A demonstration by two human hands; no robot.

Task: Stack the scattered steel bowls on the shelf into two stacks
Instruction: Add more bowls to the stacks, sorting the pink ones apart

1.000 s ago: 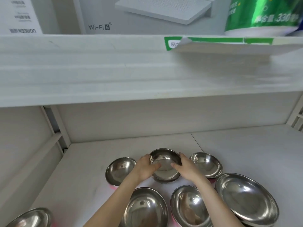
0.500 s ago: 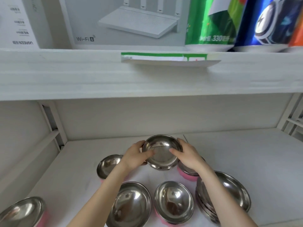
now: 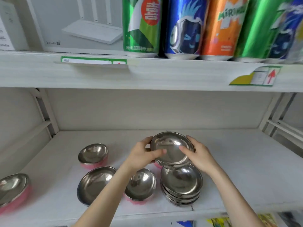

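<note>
Two hands grip one steel bowl point(image 3: 172, 149) in the air, above the white shelf point(image 3: 237, 169), tilted so its inside faces the camera. Left hand point(image 3: 142, 154) clamps the bowl's left rim, thumb lying across the inside, other fingers behind. Right hand point(image 3: 199, 154) clamps the right rim the same way, thumb inside, fingers wrapped round the back.

Just below & slightly right of the held bowl: a stack of steel bowls point(image 3: 181, 185), several deep, upright on the shelf, near the front edge. Held bowl's lower rim overlaps the stack's back edge in view; can't tell if touching. A bit of pink shows behind the held bowl's lower left.

Loose bowls on the shelf, all w/ open side up:
- pink-based bowl point(image 3: 141, 185) just left of the stack, partly under the left forearm
- plain steel bowl point(image 3: 95, 184) further left, tilted
- pink-based bowl at back left point(image 3: 93, 155)
- pink-based bowl at far left edge point(image 3: 14, 190), well apart from the rest

Upper shelf: router box point(image 3: 73, 23) at left, row of drink cans point(image 3: 205, 27) at right, price tags on the shelf's front lip.
</note>
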